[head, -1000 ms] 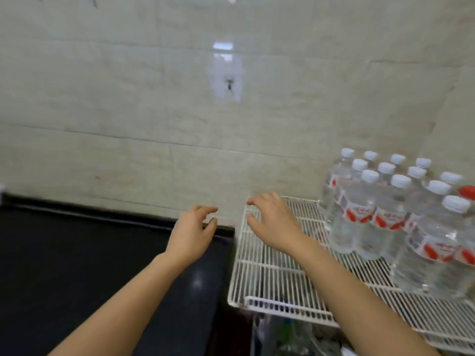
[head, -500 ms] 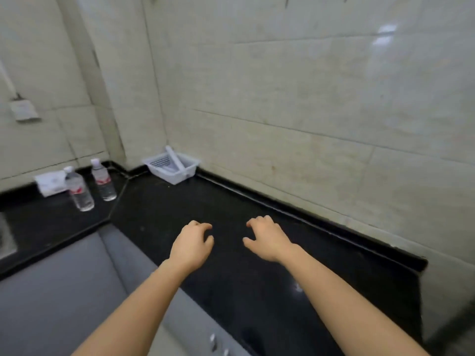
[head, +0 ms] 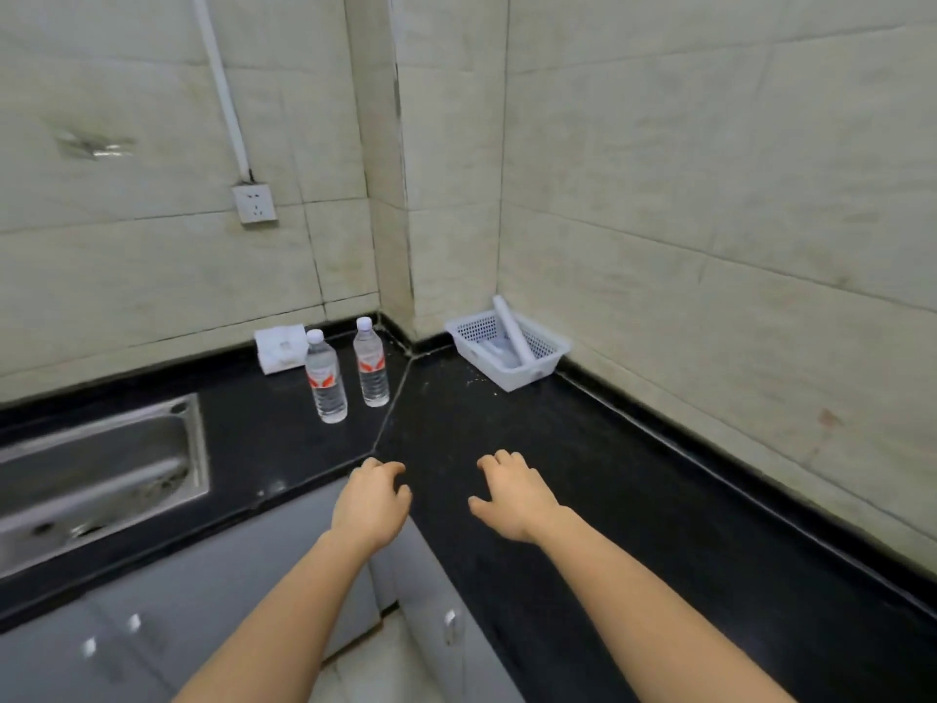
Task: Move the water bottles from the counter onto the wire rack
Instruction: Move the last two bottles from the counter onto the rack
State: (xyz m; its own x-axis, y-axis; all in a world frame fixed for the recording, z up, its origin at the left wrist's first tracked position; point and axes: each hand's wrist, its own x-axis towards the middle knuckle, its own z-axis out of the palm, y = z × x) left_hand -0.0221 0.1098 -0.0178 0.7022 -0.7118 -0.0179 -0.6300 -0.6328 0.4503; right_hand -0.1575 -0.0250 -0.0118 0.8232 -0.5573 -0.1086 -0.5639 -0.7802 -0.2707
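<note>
Left bottle point(head: 327, 378) and right bottle point(head: 371, 365) stood upright on the black counter point(head: 583, 449) near the tiled corner. Our left hand point(head: 372, 504) and right hand point(head: 512, 499) hovered empty, fingers loosely curled.

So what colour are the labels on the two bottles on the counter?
White with red markings, on both bottles; seen in the head view.

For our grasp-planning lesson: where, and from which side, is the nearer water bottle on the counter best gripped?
Probably round the labelled body of the nearer bottle, from the near side: it stands upright, the other bottle close beside it, bare counter in front.
</note>
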